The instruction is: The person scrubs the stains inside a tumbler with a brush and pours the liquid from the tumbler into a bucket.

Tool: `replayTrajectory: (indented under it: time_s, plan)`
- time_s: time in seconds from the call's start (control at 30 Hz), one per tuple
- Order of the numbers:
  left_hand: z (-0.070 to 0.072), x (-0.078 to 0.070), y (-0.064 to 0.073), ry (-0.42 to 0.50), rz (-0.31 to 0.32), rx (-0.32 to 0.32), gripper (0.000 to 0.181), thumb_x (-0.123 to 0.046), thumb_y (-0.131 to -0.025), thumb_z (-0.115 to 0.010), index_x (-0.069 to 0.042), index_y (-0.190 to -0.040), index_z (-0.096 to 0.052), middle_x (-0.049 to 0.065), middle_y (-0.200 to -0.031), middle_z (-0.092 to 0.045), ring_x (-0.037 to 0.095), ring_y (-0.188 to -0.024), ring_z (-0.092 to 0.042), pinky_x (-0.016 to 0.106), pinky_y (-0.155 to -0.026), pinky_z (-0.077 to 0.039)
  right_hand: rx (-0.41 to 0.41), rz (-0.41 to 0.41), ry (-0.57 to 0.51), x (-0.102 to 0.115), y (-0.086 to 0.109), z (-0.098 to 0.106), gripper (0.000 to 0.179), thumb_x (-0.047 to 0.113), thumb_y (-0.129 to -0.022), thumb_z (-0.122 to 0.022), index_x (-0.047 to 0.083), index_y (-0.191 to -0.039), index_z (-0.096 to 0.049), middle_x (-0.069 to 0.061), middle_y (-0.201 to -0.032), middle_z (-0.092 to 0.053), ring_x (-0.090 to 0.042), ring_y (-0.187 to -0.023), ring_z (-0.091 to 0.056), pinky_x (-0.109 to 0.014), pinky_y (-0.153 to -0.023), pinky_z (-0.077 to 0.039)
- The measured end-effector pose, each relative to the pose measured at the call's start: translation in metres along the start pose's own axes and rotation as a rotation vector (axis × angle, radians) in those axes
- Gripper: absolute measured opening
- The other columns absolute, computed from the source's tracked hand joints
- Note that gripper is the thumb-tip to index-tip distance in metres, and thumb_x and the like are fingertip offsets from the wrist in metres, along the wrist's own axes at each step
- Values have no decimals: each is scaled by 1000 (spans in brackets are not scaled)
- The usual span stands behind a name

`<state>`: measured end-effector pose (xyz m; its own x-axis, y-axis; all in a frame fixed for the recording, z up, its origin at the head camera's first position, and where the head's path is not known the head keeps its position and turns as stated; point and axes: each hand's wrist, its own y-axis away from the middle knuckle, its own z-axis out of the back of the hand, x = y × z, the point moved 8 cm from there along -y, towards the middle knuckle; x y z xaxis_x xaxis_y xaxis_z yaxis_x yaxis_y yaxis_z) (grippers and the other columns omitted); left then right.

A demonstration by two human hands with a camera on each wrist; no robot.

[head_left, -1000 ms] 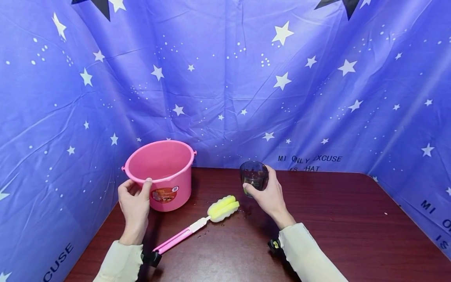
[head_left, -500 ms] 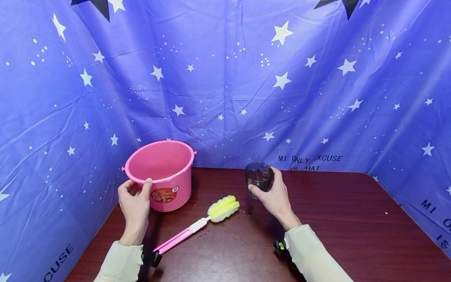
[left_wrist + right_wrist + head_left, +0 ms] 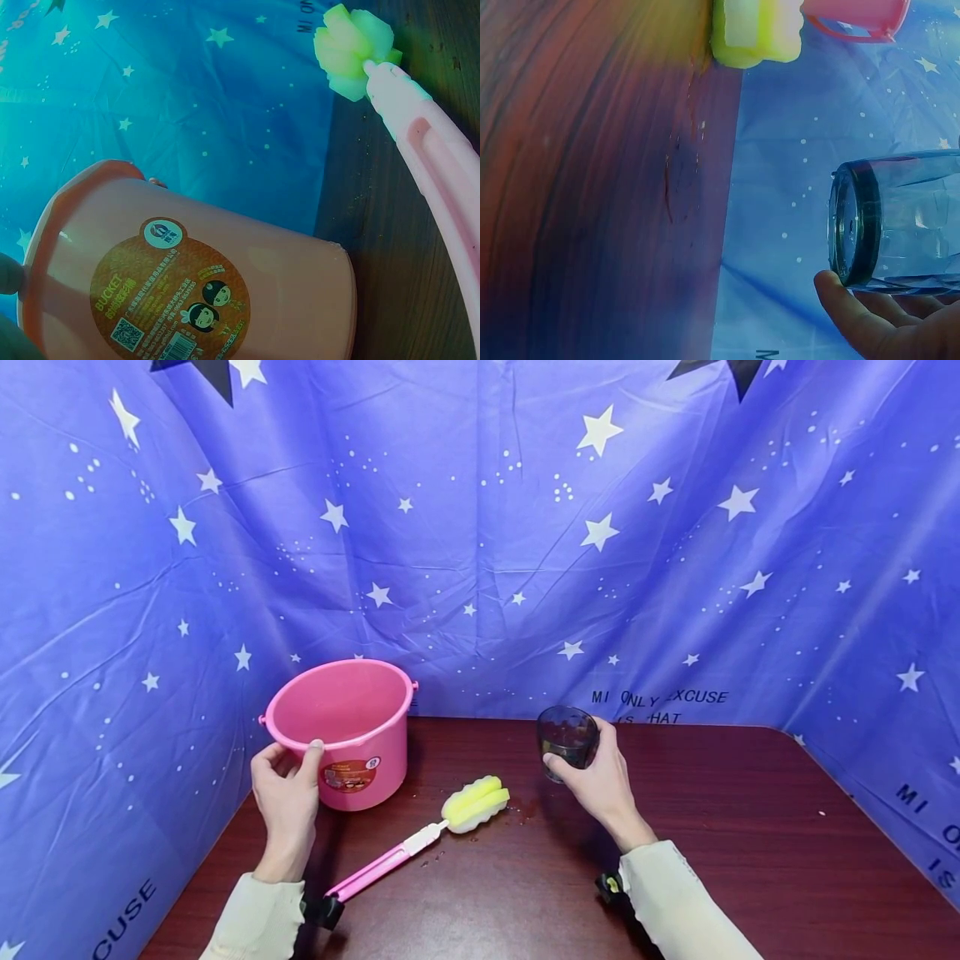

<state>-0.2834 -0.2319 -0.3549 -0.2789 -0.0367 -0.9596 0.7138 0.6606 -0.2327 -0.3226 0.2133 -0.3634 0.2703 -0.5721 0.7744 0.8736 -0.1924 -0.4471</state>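
A pink bucket [image 3: 390,768] with an orange label stands at the left of the table in the head view. My left hand [image 3: 285,802] pinches its near rim, thumb at the edge and the other fingers partly hidden. To the right, my right hand [image 3: 596,781] grips a dark see-through glass [image 3: 564,727] around its side. The right wrist view shows the fingers along the wall of the glass [image 3: 915,225] and its thick base bare. Between the hands lies a sponge brush [image 3: 476,806] with a yellow and white head and a pink handle, its handle end close to the left wrist.
The dark red wooden table [image 3: 735,827] carries water drops around the sponge head. A blue curtain [image 3: 480,543] with white stars hangs behind and on both sides, right at the table's back edge. Black straps sit at both wrists.
My right hand has moved a little to the right with the glass, away from the sponge brush. The left hand, the bucket and the brush have stayed put.
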Motion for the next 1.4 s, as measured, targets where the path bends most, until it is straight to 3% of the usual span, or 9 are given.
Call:
replayTrajectory:
  time_s: [0.67,0.87,1.1,1.4]
  plan:
    - [-1,0,0,10,1,-2,50,-15,-82,-74,-1,-119,-44,1,-108,-46,18,-102,-49,32,-94,-40,-37,-25,34,-14,1,17,85,33,-66,-86,11,-133,-39,-14,-115,-60,-27,-101,-56,-42,-86,-41]
    - [-1,-1,1,10,4,3,47,-15,-83,-73,-4,-118,-44,-1,-108,-45,13,-98,-50,28,-92,-42,-30,-36,39,-19,2,16,87,37,-65,-87,11,-132,-38,-14,-114,-61,-27,-97,-58,-42,-85,-42]
    - [-1,-1,0,16,8,9,49,-15,-83,-73,-3,-119,-43,0,-109,-45,15,-100,-50,31,-96,-41,-12,-77,46,-26,3,13,89,39,-64,-88,10,-131,-37,-14,-113,-62,-28,-94,-60,-41,-85,-42]
    - [0,0,1,9,5,8,48,-18,-83,-74,-7,-118,-43,-2,-108,-45,14,-100,-50,32,-96,-41,4,-116,75,-33,3,12,90,40,-65,-87,8,-131,-36,-16,-115,-60,-30,-101,-57,-44,-87,-41]
